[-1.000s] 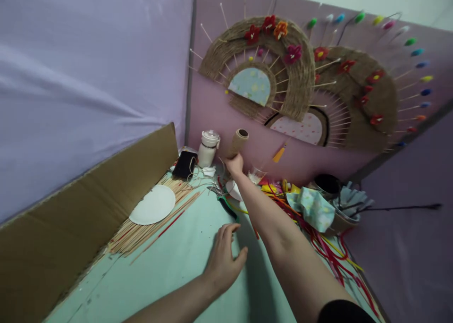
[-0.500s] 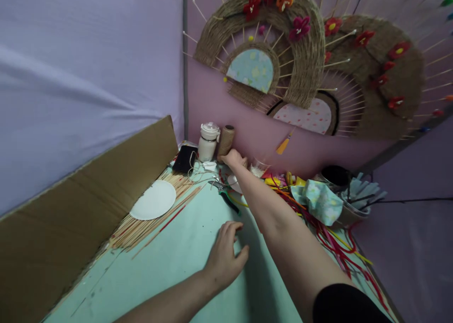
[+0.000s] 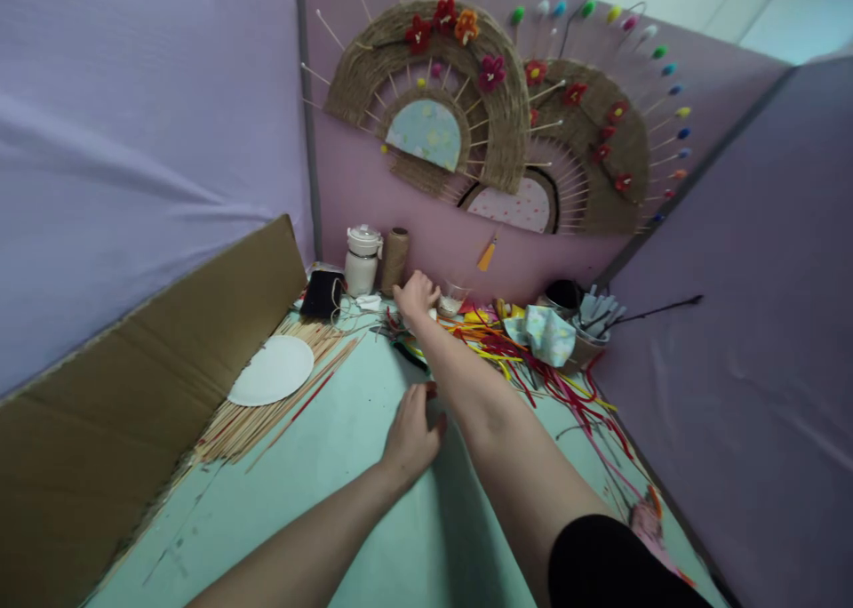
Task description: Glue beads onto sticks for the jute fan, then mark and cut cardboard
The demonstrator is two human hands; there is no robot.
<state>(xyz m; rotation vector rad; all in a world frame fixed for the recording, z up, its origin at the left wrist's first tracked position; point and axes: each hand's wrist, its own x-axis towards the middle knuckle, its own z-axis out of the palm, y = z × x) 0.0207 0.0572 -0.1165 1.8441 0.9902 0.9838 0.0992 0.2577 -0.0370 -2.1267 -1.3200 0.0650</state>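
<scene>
My right hand point(image 3: 417, 295) reaches to the back of the table, just right of a brown twine spool point(image 3: 395, 263) standing upright. Its thumb and outer finger are spread apart; the other fingertips are hidden behind the back of the hand, and I see nothing held. A clear cup point(image 3: 452, 300) with something white in it stands to its right. Dark-handled pliers point(image 3: 408, 354) lie below the wrist, partly covered by the forearm. Over the green tabletop point(image 3: 333, 492), nearer to me, my left hand point(image 3: 410, 435) is open, with loosely bent fingers and nothing in them.
A white bottle point(image 3: 362, 261) and a black pouch point(image 3: 322, 295) stand at the back left. A white disc point(image 3: 272, 371) lies on thin wooden sticks point(image 3: 233, 435) beside a cardboard wall point(image 3: 147, 350). Coloured pipe cleaners point(image 3: 586, 399) and floral cloth point(image 3: 548, 334) lie right. Twine arches point(image 3: 506, 132) hang behind.
The view has shifted, showing more on the right. My right hand has moved slightly right, away from the twine spool. My left hand stays low over the tabletop, still open.
</scene>
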